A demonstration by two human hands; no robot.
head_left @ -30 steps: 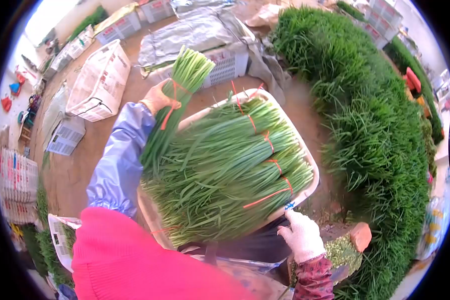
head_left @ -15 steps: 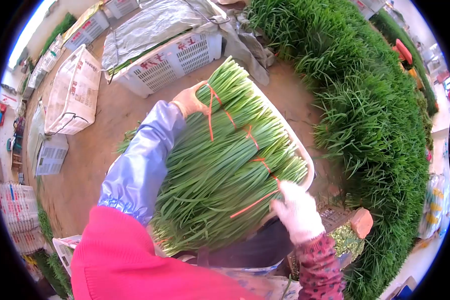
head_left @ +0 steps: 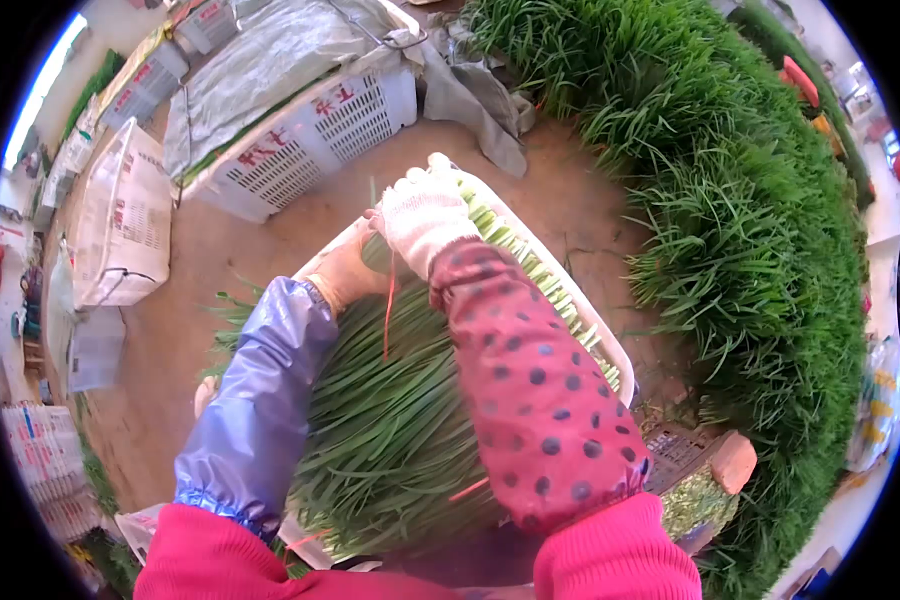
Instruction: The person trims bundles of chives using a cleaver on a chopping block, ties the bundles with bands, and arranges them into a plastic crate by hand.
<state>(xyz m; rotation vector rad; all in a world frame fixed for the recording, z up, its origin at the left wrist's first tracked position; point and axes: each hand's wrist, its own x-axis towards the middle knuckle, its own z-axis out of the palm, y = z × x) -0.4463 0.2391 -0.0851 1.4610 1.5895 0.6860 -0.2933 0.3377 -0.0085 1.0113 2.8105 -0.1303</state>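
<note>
Long green stalks (head_left: 400, 430) tied in bundles with red ties fill a pale tub (head_left: 611, 345) in front of me. My left hand (head_left: 352, 270), in a tan glove, is closed on the bundle at the tub's far side. Right beside it my right hand (head_left: 422, 215), in a white knitted glove, presses on the same bundle near its cut ends, with fingers bent. A red tie (head_left: 389, 308) hangs below the two hands. My right forearm covers part of the stalks.
A covered white crate (head_left: 300, 140) stands beyond the tub, and an empty white crate (head_left: 128, 215) at the left. A long heap of green stalks (head_left: 740, 260) runs down the right. Near the lower right lies an orange block (head_left: 733, 462).
My left hand has laid its raised bundle into the tub. My right hand has moved from the near right rim up beside my left hand. The view has shifted.
</note>
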